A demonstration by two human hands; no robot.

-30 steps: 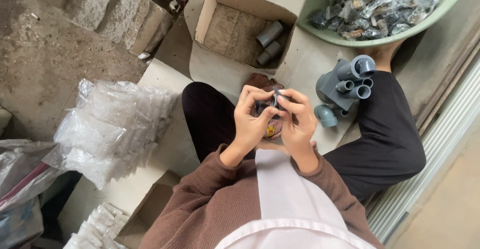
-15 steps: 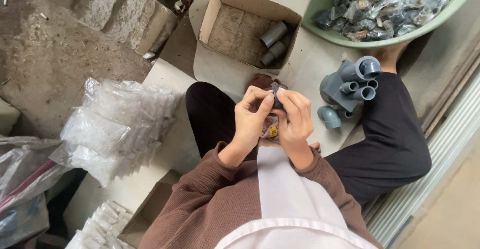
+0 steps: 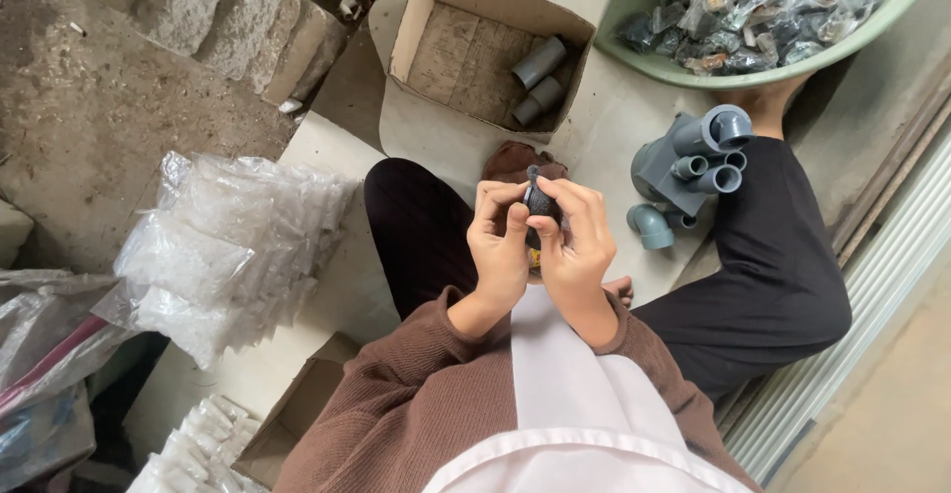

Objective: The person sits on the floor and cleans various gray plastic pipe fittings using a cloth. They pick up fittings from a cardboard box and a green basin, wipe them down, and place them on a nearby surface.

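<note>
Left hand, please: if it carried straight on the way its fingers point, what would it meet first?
The left hand points up-frame; probably the brown cloth on the floor first, then the cardboard box. Depth is unclear.

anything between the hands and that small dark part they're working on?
Nothing visible. Both the left hand and right hand already touch the small dark part, fingers wrapped around it above the lap. The grey pipe fittings and cardboard box lie apart on the floor.

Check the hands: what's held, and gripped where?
Both the left hand and right hand pinch a small dark grey fitting by its sides; exact grip unclear.
</note>
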